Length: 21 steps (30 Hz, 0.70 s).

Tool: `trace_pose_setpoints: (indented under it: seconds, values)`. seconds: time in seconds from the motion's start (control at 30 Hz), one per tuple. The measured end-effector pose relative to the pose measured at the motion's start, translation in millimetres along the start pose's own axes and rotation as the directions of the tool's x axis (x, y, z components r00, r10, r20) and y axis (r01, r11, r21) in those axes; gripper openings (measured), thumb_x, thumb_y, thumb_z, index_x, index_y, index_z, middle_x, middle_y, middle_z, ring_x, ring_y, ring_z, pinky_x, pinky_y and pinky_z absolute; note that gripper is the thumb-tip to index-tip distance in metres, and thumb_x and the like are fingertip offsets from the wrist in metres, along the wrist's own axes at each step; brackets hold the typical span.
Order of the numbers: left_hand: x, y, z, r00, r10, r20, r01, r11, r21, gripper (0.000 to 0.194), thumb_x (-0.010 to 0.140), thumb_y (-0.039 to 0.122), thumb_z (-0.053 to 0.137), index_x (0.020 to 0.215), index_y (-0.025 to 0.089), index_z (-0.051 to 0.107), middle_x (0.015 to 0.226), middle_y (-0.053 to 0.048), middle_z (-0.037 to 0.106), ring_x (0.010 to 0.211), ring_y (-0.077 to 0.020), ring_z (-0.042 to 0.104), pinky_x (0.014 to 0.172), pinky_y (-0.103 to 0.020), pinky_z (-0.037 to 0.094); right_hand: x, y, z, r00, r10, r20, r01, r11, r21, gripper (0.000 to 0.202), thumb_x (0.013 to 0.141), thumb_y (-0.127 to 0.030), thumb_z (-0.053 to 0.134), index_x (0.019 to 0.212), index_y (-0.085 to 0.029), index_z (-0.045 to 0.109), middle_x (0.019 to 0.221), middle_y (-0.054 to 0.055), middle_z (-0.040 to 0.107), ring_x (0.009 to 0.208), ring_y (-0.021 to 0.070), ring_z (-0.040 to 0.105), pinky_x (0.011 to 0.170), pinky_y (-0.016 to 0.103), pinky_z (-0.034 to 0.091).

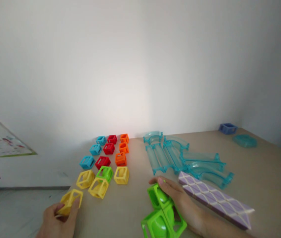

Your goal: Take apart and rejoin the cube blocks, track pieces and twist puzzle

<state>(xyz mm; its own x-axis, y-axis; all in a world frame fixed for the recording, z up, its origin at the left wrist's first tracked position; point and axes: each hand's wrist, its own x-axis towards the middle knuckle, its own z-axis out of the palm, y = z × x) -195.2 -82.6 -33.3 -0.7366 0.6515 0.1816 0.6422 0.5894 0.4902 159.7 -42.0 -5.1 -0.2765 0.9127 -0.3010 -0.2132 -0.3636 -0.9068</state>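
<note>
My left hand (60,218) is at the table's front left edge, its thumb and fingers closed around a yellow open-sided cube block (71,201). My right hand (180,200) grips a cluster of bright green cube blocks (159,222), fingers over the top and along the right side; the lowest part leaves the picture. Just past my left hand sit a yellow block (85,178), another yellow block (98,187) touching a green block (105,172), and a third yellow block (121,175) a little to the right.
Behind them stand rows of blue blocks (87,162), red blocks (103,162) and orange blocks (121,159). Clear teal track pieces (159,155) lie right of centre. Beside my right forearm is a purple patterned box (215,198). A dark blue piece (228,128) and teal dish (245,140) are far right.
</note>
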Motion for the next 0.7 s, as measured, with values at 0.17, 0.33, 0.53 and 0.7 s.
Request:
trace_pose_setpoints:
  seconds: [0.17, 0.33, 0.53, 0.7]
  values:
    - [-1, 16, 8.3, 0.998, 0.062, 0.034, -0.065, 0.991, 0.121, 0.062, 0.078, 0.073, 0.040, 0.105, 0.018, 0.049, 0.096, -0.015, 0.065, 0.089, -0.0353, 0.067, 0.075, -0.042, 0.052, 0, -1, 0, 1.000, 0.009, -0.008, -0.009, 1.000, -0.027, 0.061, 0.068, -0.073, 0.065, 0.096, -0.019, 0.068, 0.067, -0.002, 0.055, 0.057, 0.0120, 0.050, 0.048, 0.020, 0.034]
    - [2, 4, 13.0, 0.991, 0.132, -0.008, -0.130, 0.983, 0.130, 0.063, 0.078, 0.070, 0.039, 0.105, 0.014, 0.052, 0.101, -0.017, 0.063, 0.096, -0.0358, 0.064, 0.081, -0.044, 0.052, 1, 1, -1, 1.000, 0.010, 0.005, -0.009, 1.000, -0.027, 0.062, 0.069, -0.073, 0.064, 0.097, -0.018, 0.066, 0.064, -0.003, 0.052, 0.054, 0.0104, 0.047, 0.045, 0.019, 0.032]
    - [0, 7, 12.6, 0.995, 0.100, -0.029, -0.094, 0.983, 0.156, 0.073, 0.074, 0.072, 0.042, 0.112, 0.011, 0.054, 0.101, -0.020, 0.061, 0.098, -0.0392, 0.061, 0.080, -0.048, 0.051, 0, 0, -1, 1.000, 0.002, 0.006, -0.001, 1.000, -0.031, 0.063, 0.067, -0.074, 0.064, 0.097, -0.018, 0.066, 0.063, -0.004, 0.051, 0.053, 0.0101, 0.048, 0.043, 0.019, 0.031]
    - [-10, 16, -5.4, 0.956, 0.173, -0.237, -0.172, 0.985, 0.029, 0.063, 0.072, 0.063, 0.052, 0.104, 0.010, 0.058, 0.078, -0.010, 0.056, 0.088, -0.0360, 0.058, 0.089, -0.052, 0.046, 0, -1, 1, 1.000, 0.018, 0.023, -0.017, 0.999, -0.027, 0.063, 0.068, -0.074, 0.064, 0.098, -0.018, 0.063, 0.063, -0.004, 0.048, 0.051, 0.0094, 0.045, 0.040, 0.018, 0.026]
